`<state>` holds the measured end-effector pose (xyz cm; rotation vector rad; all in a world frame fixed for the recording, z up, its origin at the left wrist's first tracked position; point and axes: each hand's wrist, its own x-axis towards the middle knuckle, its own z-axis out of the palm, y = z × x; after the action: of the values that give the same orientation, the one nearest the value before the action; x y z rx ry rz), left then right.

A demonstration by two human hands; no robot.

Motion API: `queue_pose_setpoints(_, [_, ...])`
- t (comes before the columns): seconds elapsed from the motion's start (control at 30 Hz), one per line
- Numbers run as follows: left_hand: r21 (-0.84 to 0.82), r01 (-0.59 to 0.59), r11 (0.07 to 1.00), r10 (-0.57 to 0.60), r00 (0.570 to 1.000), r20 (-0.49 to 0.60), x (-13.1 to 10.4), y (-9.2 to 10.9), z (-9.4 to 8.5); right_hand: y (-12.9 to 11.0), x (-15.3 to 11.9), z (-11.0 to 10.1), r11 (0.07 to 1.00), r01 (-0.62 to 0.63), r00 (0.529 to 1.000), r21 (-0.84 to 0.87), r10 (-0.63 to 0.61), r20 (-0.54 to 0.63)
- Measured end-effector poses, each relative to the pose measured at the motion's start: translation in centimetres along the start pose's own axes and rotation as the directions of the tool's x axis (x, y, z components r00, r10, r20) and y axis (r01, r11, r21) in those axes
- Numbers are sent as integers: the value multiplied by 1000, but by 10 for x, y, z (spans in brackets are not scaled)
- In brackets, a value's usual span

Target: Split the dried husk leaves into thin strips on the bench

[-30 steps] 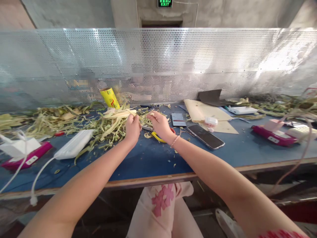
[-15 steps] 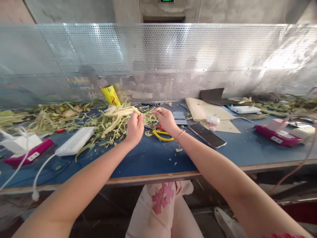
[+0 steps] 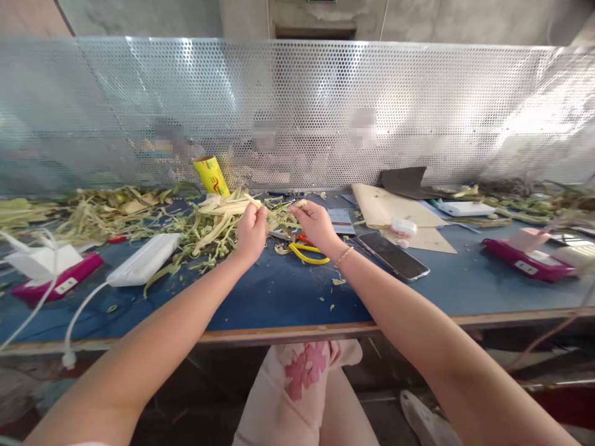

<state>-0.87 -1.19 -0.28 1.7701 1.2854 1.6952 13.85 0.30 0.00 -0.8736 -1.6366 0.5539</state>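
Note:
My left hand [image 3: 251,234] is closed in a pinch on a pale plant strip [image 3: 253,201], which looks like dried husk. To its right, my right hand [image 3: 317,225] has thumb and forefinger pressed together on a small pale bit too fine to name. Behind and left of my left hand spreads a heap of green and straw-coloured plant strips [image 3: 211,238]. Below my right hand lies a cutting tool with a yellow handle [image 3: 309,254] and a red part; its metal end points left, partly hidden.
A yellow tube [image 3: 212,176] leans behind the heap. Left are a white power bank [image 3: 145,260] with cable and a magenta power strip [image 3: 83,272]. Right lie a phone [image 3: 394,256], brown paper [image 3: 379,207] and another magenta strip [image 3: 530,261]. A perforated metal screen [image 3: 316,93] stands behind.
My hands have drawn slightly apart, both still pinching. The view has shifted a little; the things on the table look unmoved.

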Motion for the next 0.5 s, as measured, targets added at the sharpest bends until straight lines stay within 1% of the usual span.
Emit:
queue_pose_setpoints(0.03, [46, -15, 999, 14, 1000, 19, 0, -2, -1, 4, 0, 0, 999, -14, 1000, -37, 14, -5])
queue_pose_setpoints(0.1, [98, -9, 995, 3, 999, 53, 0, -5, -2, 11, 0, 0, 996, -37, 999, -82, 39, 17])
queue_pose_setpoints(0.2, [90, -12, 996, 3, 995, 96, 0, -11, 0, 16, -1, 2, 996, -53, 992, -64, 61, 115])
queue_pose_setpoints(0.27, [62, -7, 998, 0, 993, 115, 1, -13, 3, 14, -2, 3, 995, -48, 986, -84, 60, 154])
queue_pose_setpoints(0.33, [37, 9, 999, -14, 992, 125, 1, -13, 4, 11, -3, 3, 990, -3, 987, -141, 25, 156])
queue_pose_setpoints(0.4, [2, 25, 1000, -25, 989, 145, 1, -13, 5, 8, -5, 1, 977, 74, 986, -203, -41, 160])
queue_pose_setpoints(0.5, [-74, 12, 997, 4, 978, 210, 3, -12, 5, 5, -6, -2, 936, 198, 973, -292, -150, 176])
